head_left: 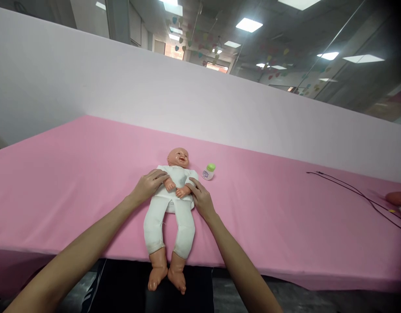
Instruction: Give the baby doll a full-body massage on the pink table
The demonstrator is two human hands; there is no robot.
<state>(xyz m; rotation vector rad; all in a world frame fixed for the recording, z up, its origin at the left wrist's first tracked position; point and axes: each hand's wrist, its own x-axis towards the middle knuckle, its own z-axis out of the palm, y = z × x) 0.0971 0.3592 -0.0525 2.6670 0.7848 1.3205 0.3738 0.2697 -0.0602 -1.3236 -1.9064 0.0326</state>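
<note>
a baby doll (170,208) lies on its back on a pink cloth (268,230) — the left hand (148,186) rests wide open across its chest, and the right hand (200,199) sits against its side (whether those fingertips pinch the white suit (179,176), i can't tell). a small bottle (208,171) stands just beside the doll's shoulder — a dark cord (350,191) lies well off to the right.

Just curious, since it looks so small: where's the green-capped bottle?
In the head view, the green-capped bottle sits on the pink cloth, right of the baby doll's shoulder, above the person's right hand.
</note>
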